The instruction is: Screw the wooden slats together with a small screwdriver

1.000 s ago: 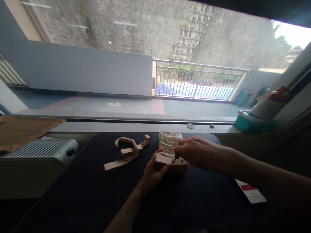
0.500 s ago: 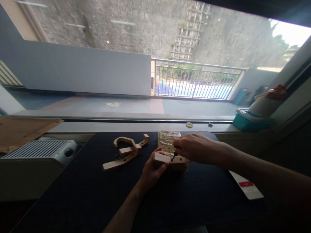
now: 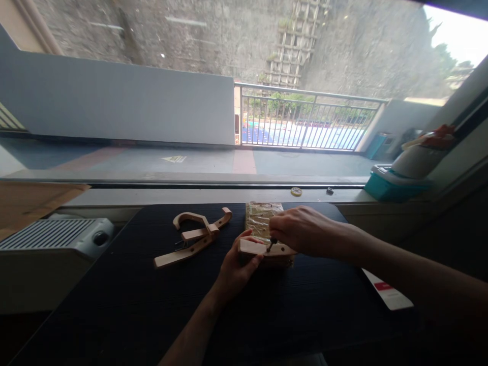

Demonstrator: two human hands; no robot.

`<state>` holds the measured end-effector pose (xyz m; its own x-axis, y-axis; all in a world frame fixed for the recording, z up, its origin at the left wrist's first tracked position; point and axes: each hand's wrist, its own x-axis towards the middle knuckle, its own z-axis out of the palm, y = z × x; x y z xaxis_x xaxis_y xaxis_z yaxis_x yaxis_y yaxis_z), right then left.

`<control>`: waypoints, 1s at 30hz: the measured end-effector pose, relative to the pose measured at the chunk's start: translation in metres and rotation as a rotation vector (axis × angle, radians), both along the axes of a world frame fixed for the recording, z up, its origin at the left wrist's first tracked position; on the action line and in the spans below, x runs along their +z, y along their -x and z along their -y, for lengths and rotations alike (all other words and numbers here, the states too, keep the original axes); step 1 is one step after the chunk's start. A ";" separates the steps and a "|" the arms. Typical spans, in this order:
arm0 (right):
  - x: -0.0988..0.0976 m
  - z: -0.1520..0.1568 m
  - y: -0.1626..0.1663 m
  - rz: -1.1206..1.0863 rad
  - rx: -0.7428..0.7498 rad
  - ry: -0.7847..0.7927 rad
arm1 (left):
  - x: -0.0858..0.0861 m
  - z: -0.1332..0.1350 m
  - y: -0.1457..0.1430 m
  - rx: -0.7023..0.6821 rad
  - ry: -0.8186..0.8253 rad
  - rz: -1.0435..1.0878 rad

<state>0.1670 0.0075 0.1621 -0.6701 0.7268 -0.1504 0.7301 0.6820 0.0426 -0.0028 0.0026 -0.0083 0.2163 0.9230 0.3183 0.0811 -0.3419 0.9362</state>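
Observation:
My left hand (image 3: pixel 235 264) is closed on the left end of a pale wooden hook piece (image 3: pixel 252 247), with fingers behind it and thumb in front. My right hand (image 3: pixel 295 229) is wrapped round a screwdriver (image 3: pixel 272 242), whose handle is mostly hidden in the fist. Its dark shaft points down to a hole in the wood. Under and behind the wooden piece sits a block wrapped in clear film (image 3: pixel 259 216). To the left lie more wooden hook parts (image 3: pixel 208 232), curved and drilled with holes, beside a few small dark screws (image 3: pixel 180 245).
The black table (image 3: pixel 125 300) stands against a window sill. A white card with a red band (image 3: pixel 385 287) lies at the right. On the sill are a yellow tape roll (image 3: pixel 296 191), a small dark object (image 3: pixel 330 191) and a teal box (image 3: pixel 394 184). A heater (image 3: pixel 72 236) stands left.
The view has tilted and shifted slightly. My right fist has turned a little round the screwdriver; my left hand keeps its hold on the wooden piece.

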 end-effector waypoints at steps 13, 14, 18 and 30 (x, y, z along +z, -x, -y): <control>0.009 0.007 -0.005 0.076 0.102 -0.016 | -0.006 -0.001 0.001 0.013 0.040 0.008; 0.008 0.007 -0.006 0.062 0.118 -0.020 | -0.006 -0.001 0.001 0.016 0.039 0.010; 0.002 0.003 -0.004 0.010 0.142 -0.020 | -0.004 -0.001 0.000 0.018 0.034 0.012; 0.005 -0.003 0.000 0.108 -0.074 0.003 | -0.005 -0.002 0.000 0.014 0.022 -0.006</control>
